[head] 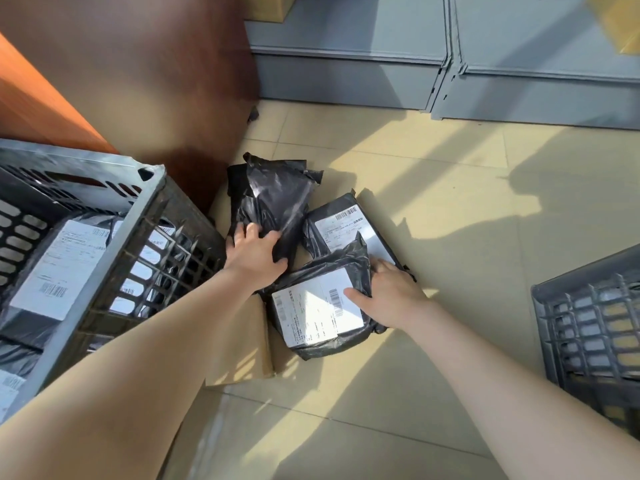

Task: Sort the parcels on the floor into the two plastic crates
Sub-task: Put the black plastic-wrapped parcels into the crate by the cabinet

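Observation:
Three black plastic parcels lie on the floor, partly on a flattened cardboard sheet (239, 344). My left hand (254, 252) grips the lower edge of the far parcel (273, 199), which shows no label. My right hand (391, 294) holds the right edge of the near labelled parcel (311, 313), thumb on its white label. A third labelled parcel (343, 225) lies just behind it, partly covered. A grey plastic crate (114, 247) at left holds several labelled parcels. A second grey crate (588, 327) stands at the right edge.
A brown wooden cabinet (145, 81) stands behind the left crate. Grey metal shelving (381, 57) runs along the back wall. Beige floor tiles (467, 188) lie in sunlight between the parcels and the right crate.

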The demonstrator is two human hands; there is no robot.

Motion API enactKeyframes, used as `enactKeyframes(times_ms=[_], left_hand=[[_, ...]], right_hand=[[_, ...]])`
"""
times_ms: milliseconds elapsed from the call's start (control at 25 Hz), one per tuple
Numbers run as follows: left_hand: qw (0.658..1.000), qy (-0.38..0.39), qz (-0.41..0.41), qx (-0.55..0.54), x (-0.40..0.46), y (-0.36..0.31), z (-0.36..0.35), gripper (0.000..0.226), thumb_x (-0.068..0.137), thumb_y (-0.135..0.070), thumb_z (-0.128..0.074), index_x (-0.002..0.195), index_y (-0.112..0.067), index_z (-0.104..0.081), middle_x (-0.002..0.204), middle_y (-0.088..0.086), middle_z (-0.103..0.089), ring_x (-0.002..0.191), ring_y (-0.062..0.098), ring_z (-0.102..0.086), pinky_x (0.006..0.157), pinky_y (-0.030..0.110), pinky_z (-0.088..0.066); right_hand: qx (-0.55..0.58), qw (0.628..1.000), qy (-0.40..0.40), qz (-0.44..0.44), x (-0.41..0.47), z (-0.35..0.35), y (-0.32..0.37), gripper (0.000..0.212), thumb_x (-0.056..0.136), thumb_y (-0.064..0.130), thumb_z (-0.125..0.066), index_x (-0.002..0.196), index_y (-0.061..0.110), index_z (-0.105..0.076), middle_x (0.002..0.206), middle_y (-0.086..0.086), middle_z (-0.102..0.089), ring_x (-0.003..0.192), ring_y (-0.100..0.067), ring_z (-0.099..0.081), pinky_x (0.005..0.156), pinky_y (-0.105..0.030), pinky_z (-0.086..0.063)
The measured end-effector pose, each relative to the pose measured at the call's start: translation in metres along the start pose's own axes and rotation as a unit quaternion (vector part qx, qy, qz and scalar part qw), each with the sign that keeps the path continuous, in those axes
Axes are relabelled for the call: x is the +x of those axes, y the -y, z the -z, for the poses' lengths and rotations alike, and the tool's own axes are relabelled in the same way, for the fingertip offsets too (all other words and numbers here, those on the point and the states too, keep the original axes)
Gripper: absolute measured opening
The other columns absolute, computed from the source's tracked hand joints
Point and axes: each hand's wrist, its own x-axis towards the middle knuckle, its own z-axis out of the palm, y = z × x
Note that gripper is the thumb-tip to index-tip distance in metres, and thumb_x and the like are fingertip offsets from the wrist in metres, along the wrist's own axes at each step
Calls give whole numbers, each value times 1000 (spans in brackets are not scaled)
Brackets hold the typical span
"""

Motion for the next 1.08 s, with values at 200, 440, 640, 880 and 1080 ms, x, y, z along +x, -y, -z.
enactKeyframes(times_ms=[200,440,640,880,1080], left_hand=[[997,-47,-56,-12,-26,9,-29,26,96,-22,-55,121,-15,-56,125,5,-54,125,30,-42,91,41,-50],[983,48,-141,110,-62,-5,-15,11,91,-25,-47,81,-27,-49,80,-6,-59,88,22,-57,78,33,-38],[984,-75,-149,-60,-28,-9,7,15,92,-36,-51,80,-26,-51,90,-2,-55,95,24,-51,79,37,-47],[991,90,81,-59,39,-2,-9,73,97,-48,-45,157,-31,-7,166,1,6,151,33,8,120,51,-13],[995,95,15,26,25,-9,-25,65,98,-59,-29,156,-35,-13,166,0,4,149,33,-17,121,49,-11]], right_hand=[[25,999,6,37,-49,-16,-1,71,92,66,-37,153,30,-32,160,8,-28,146,-15,-23,117,-41,-27],[15,999,-4,30,-74,-7,-16,58,81,74,-36,109,31,-63,113,12,-57,114,-12,-49,100,-32,-39],[95,994,3,54,-62,-1,-29,63,79,67,-48,124,25,-60,157,12,-29,147,-7,-17,119,-34,-23],[82,996,9,42,-50,-10,-18,65,88,51,-53,144,17,-46,167,9,-7,152,-9,-6,120,-24,-9],[95,995,-15,42,-52,-13,-17,70,89,48,-54,149,15,-39,166,12,-6,152,-7,-4,115,-18,-6]])
